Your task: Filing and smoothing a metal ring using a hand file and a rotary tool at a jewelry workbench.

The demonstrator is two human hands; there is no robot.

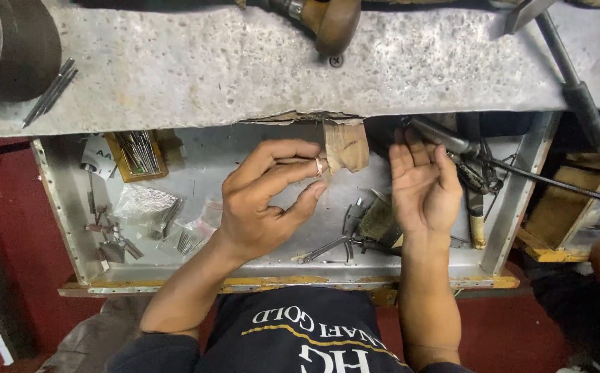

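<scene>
My left hand [262,204] pinches a small pale ring [318,166] between forefinger and thumb, right beside the wooden bench pin [347,145] that sticks out from the worn grey bench top [245,69]. My right hand [421,186] is held flat with its palm showing and fingers apart, holding nothing. It hovers over the right side of the open metal drawer [79,228], its fingertips near a dark bundle of tools and cable [476,169].
In the drawer lie pliers [327,246], a yellow-edged box of thin steel tools [136,153], crumpled foil [144,202] and small plastic bags. A wooden-handled tool [334,24], thin rods [50,93] and a long metal rod [576,90] rest on the bench top.
</scene>
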